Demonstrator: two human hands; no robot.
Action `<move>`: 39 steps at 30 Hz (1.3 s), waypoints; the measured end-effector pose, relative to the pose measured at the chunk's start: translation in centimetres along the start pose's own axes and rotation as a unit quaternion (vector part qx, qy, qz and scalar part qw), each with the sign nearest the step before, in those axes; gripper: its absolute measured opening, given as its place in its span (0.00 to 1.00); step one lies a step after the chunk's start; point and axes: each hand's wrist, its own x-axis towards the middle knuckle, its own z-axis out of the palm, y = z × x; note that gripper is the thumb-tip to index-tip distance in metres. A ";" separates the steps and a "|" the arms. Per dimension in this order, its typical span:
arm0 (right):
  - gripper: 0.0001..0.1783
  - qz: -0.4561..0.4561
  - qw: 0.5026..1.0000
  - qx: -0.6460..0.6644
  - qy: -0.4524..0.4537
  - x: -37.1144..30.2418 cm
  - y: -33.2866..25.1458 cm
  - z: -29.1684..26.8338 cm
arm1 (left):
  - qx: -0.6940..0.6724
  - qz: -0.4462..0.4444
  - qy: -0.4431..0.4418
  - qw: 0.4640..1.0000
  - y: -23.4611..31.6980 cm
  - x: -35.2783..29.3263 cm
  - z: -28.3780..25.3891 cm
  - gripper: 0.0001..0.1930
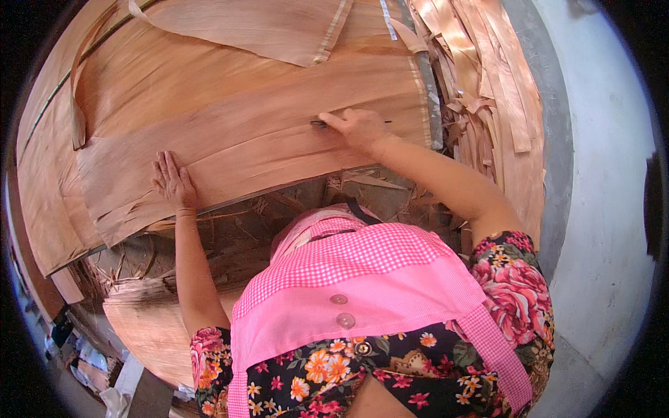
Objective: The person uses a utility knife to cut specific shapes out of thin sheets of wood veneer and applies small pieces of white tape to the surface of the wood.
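A thin reddish-brown wood veneer sheet [251, 150] lies over the stack in front of me, its near edge running along the work surface's front. My left hand [174, 182] rests flat on the sheet's left part, fingers stretched out and pointing away. Farther right, my right hand [357, 130] is closed with its index finger extended left, low over the same sheet. A small, thin dark tool [318, 124] pokes out beneath that fingertip. Most of it is hidden by the hand, so its exact kind cannot be made out.
Another veneer piece [258, 28] lies at the far side, and a narrow curled strip [77, 104] at the left. Long veneer offcuts [495, 90] are heaped along the right. Torn scraps [279, 205] litter the space below the near edge. More veneer [150, 324] lies lower left.
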 end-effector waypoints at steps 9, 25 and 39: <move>0.28 0.041 0.991 -0.115 -0.054 -15.8 20.1 -6.7 | 0.007 0.017 -0.002 1.000 -0.6 -0.5 -0.2 0.26; 0.17 0.099 0.985 -0.032 -0.138 11.3 5.2 -6.5 | -0.056 -0.019 0.074 0.995 0.0 -0.9 -0.3 0.35; 0.23 0.345 0.927 -0.049 0.140 26.6 12.1 -11.5 | -0.063 -0.089 -0.041 0.993 0.8 -0.4 -2.7 0.35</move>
